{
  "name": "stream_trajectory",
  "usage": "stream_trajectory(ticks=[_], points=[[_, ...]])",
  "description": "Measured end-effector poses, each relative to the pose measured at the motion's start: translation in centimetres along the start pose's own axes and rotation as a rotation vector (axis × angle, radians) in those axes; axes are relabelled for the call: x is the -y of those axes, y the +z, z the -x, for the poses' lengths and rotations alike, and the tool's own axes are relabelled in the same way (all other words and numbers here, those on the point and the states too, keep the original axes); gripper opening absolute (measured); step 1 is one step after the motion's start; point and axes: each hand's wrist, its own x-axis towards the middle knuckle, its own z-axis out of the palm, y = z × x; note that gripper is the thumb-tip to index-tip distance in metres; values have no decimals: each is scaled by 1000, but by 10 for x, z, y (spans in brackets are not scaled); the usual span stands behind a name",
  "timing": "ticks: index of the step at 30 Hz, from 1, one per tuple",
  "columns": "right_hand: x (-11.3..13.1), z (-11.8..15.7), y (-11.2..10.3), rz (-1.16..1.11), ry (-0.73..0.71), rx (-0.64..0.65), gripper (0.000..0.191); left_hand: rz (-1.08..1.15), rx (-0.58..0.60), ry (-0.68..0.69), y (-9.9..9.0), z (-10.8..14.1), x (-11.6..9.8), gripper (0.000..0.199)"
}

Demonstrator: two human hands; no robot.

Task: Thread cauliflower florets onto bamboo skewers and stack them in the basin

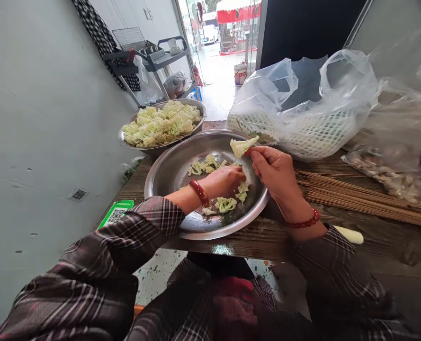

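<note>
A wide metal basin [167,177] stands on the dark wooden table, with several cauliflower florets [226,204] lying in it. My left hand [226,181] reaches down into the basin with its fingers bent among the florets; whether they grip one is hidden. Above the basin's right rim, my right hand [276,170] pinches a cauliflower piece [243,146] between thumb and fingers. A thin stick shows close behind that piece. Behind the basin on the left, a second metal bowl [125,141] is heaped with cauliflower [164,123].
Plastic bags [317,123] with net-wrapped contents stand behind the basin at right. Bamboo skewers [366,196] lie on the table [391,251], near a pale handle [350,235]. A green QR card [116,214] is at the left edge. Another clear bag [391,173] sits far right.
</note>
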Motion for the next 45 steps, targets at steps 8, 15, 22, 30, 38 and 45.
stream_trajectory(ticks=[8,15,22,30,38,45], points=[[-2,0,1,-18,-10,21,29,174,-117,-237,-41,-1,7,8],[-1,4,0,77,-17,125,31,712,-459,-280,-67,7,-3,19],[8,6,1,275,-121,218,26,1015,-506,-258,-76,11,-11,26],[8,8,1,377,-140,223,25,1026,-578,-254,-77,13,-17,22],[6,8,2,398,-175,225,25,964,-588,-249,-73,13,-14,22],[6,10,2,418,-192,254,25,956,-590,-242,-75,13,-11,19]])
